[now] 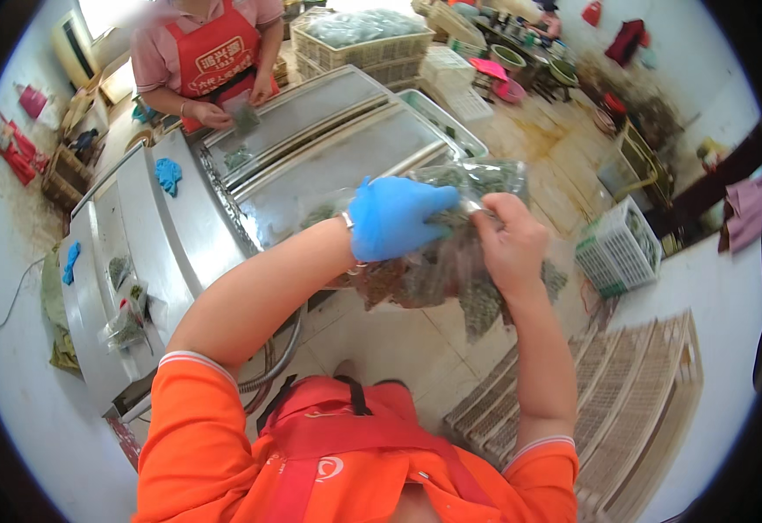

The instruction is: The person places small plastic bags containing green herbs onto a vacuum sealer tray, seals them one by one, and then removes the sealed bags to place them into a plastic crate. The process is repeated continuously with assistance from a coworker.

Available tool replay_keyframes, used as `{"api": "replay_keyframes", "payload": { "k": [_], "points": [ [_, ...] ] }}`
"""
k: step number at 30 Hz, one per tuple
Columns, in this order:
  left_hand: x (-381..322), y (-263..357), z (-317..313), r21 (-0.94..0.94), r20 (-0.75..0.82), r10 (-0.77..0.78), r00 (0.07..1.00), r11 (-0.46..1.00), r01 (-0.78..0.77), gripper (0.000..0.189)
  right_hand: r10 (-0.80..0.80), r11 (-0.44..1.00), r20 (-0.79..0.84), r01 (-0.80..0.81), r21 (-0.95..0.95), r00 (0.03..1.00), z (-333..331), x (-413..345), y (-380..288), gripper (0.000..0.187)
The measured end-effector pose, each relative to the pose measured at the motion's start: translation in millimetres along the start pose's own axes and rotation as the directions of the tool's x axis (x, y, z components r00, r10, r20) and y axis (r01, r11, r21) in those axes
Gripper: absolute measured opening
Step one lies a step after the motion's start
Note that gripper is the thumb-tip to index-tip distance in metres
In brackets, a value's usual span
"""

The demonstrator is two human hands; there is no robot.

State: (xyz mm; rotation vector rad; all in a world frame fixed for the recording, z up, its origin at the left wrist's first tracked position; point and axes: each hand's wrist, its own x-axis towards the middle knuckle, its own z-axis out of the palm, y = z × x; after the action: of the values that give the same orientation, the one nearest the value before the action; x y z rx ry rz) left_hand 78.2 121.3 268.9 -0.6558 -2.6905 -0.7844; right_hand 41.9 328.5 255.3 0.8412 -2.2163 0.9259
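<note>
My left hand [399,219], in a blue glove, reaches to the mouth of a clear plastic bag [479,180] with dark green leafy contents. My right hand [508,242], bare, pinches the bag's edge between thumb and fingers. Below and between both hands hang several more filled clear bags [420,281], some reddish brown and some green; what supports them is hidden. The left fingertips are partly hidden among the plastic. Another filled bag [322,212] lies on the metal machine just beyond my left wrist.
A co-worker in a red apron [214,59] handles a small bag across the metal machine [329,157]. Blue gloves [168,175] and filled bags [126,327] lie on the steel surface at left. Stacked crates [361,55] stand behind; a white crate [619,248] and woven plastic crates [623,405] are at right.
</note>
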Motion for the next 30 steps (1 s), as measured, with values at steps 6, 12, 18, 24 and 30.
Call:
{"api": "replay_keyframes", "payload": {
  "k": [6, 12, 18, 24, 30],
  "points": [
    [25.9, -156.2, 2.6, -0.009, -0.204, -0.236, 0.950, 0.971, 0.239, 0.030, -0.227, 0.964, 0.089, 0.212, 0.158, 0.970, 172.6, 108.7, 66.7, 0.018],
    [31.6, -284.4, 30.1, -0.035, -0.308, -0.521, 0.796, 0.842, 0.538, 0.032, -0.386, 0.885, 0.191, 0.304, 0.353, 0.902, 347.4, 168.0, 121.2, 0.020],
    [39.2, -357.8, 46.0, 0.029, -0.336, -0.610, 0.718, 0.755, 0.655, 0.040, -0.421, 0.850, 0.262, 0.277, 0.447, 0.868, 447.0, 185.9, 151.9, 0.020],
    [29.0, -398.7, 53.3, 0.273, -0.330, -0.590, 0.737, 0.688, 0.673, 0.050, -0.462, 0.811, 0.207, 0.316, 0.493, 0.862, 489.6, 192.4, 160.6, 0.019],
    [39.7, -405.3, 28.2, 0.282, -0.224, -0.747, 0.626, 0.565, 0.775, 0.085, -0.451, 0.859, 0.304, 0.316, 0.402, 0.839, 479.4, 181.6, 165.8, 0.053]
  ]
}}
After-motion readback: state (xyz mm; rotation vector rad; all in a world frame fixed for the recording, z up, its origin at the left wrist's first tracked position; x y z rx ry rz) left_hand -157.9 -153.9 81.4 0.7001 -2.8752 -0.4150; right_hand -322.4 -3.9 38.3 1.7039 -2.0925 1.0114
